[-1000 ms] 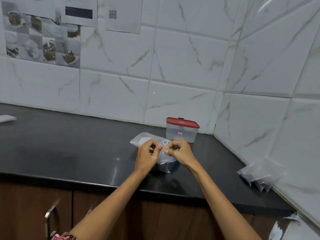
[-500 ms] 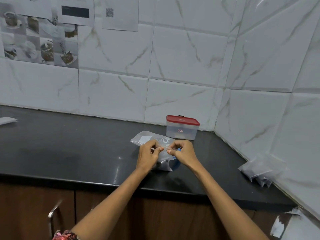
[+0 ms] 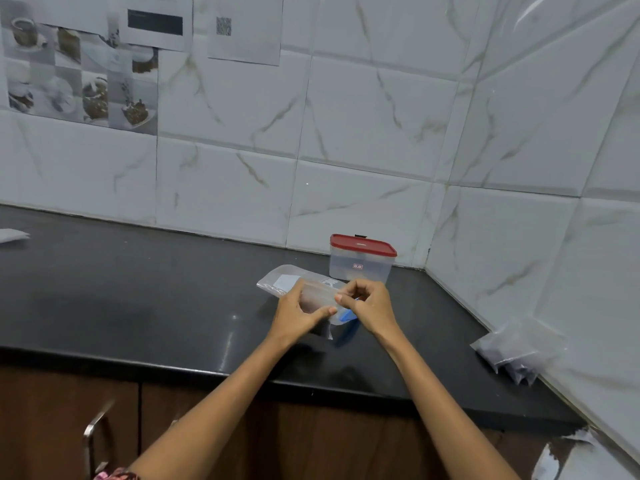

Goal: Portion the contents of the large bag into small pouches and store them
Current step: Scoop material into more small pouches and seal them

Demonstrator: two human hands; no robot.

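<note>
A person stands at a dark bench (image 3: 138,306). Both hands hold a small clear pouch (image 3: 320,301) near the front edge: the left hand (image 3: 298,311) grips its side, the right hand (image 3: 369,304) pinches its top, probably sealing it. A larger bag (image 3: 280,282) lies just behind. Filled pouches (image 3: 516,351) sit at the right edge, so portioning seems partly done. The red-lidded container (image 3: 360,261) in the back corner carries an unreadable label.

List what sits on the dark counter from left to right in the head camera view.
White packet → flat clear bag → pouch held in both hands → red-lidded box → pile of filled pouches.
</note>
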